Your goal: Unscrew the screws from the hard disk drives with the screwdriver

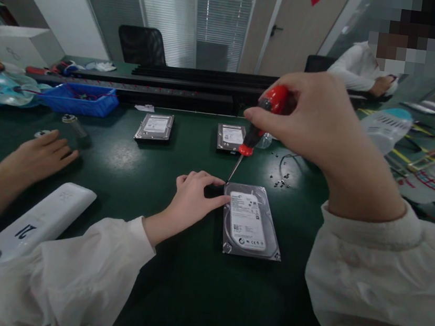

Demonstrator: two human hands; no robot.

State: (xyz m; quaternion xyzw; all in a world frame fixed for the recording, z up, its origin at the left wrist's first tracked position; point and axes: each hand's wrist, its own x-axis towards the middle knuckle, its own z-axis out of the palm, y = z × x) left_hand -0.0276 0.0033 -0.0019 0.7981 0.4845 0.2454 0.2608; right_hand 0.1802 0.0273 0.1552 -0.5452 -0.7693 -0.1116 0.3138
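1. Head view: nearest me, well left of the driver grip, a long white device (30,230) marked "21" lies on the dark green table (169,294).
2. The hard drive (249,225) lies flat, label up, just below the right hand's grip.
3. The left hand (193,199) has its thumb and forefinger spread at the drive's far left corner, the thumb touching the drive's edge.
4. Above that corner, the right hand (306,113) pinches a red and black screwdriver (250,135) by its handle; the driver leans, its shaft running down to the left forefinger. Whether the tip touches a screw I can't tell.
5. Well left of both grips, another person's bare hand (37,159) reaches in near a metal cylinder (73,124).
6. Just beyond the drive, below the right wrist, loose screws (281,182) are scattered near a thin cable (282,163).
7. Past the driver's shaft sits a second drive (230,137); a third drive (155,126) lies left of it, then a blue basket (77,106).
8. Farthest, beyond the right hand, a person in white sleeves (356,66) sits with hands together.
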